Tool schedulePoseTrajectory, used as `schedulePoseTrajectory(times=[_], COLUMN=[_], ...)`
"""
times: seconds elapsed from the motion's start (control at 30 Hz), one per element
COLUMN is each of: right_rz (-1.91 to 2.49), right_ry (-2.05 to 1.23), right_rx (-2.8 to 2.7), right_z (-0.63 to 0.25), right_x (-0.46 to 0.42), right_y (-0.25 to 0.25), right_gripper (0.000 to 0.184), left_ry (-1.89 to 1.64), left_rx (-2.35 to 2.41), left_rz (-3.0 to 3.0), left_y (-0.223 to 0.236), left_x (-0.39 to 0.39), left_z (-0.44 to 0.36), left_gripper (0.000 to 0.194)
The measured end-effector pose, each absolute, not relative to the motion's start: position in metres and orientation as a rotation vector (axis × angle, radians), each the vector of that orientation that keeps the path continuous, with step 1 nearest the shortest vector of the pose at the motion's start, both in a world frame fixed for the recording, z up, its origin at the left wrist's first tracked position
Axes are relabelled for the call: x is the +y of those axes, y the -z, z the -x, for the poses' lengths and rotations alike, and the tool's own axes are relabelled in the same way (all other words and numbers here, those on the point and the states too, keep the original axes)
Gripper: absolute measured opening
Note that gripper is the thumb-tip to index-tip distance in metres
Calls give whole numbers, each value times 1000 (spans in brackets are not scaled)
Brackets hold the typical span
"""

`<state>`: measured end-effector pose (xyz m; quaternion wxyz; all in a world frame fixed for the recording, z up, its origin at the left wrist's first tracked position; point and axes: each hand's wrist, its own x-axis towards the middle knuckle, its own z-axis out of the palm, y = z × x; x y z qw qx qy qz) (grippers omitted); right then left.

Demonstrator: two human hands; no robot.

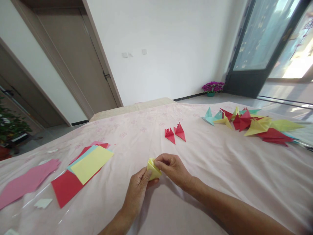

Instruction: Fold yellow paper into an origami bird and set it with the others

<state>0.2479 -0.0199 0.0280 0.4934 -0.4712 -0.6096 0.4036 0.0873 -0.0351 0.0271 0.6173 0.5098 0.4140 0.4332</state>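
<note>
A partly folded piece of yellow origami paper (153, 173) is held between both hands above the cloth-covered table. My left hand (137, 187) grips its lower left side, thumb on the near face and fingers behind. With thumb and fingertips, my right hand (172, 168) pinches the paper's upper right edge. Just beyond the hands lie two red folded paper pieces, one on the left (169, 135) and one on the right (180, 132), each with a pointed end toward me. The exact folds under my fingertips are hidden.
Flat sheets in yellow (94, 164), light blue and red overlap at the left. Farther left lie pink paper (29, 182) and a clear plastic wrapper with white scraps (43, 203). A pile of coloured paper cranes (249, 122) spreads over the right side of the pale pink tablecloth (210, 156).
</note>
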Motion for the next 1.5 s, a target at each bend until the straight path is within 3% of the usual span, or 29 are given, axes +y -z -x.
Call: schedulePoseTrajectory(times=[0.23,0.53,0.83,1.17,1.37,1.5], right_rz=[1251,1177,1202,1041,1140,1160], right_ry=[-732,-687,-648,-606,-623,-704], right_rx=[-1612,-1716,-1681,-1785,-1734,-1650], right_z=[-247,-248,-246,-244,-235,-231], right_x=[-22,-25,-25,-30,-30,-28], right_y=[-30,-30,-23,-29,-17,-14], right_gripper=[8,16,12,19,40,41], left_ry=[-944,-966,-977,-1021,-1060,-1063], left_rx=[946,1024,1051,1074,1037,997], left_rz=[-1213,-1214,-1261,-1172,-1029,-975], left_y=[-21,-18,-17,-21,-18,-17], left_x=[-35,-33,-33,-30,-29,-28], left_z=[-86,-84,-82,-83,-83,-83], left_gripper=[43,45,47,43,40,36])
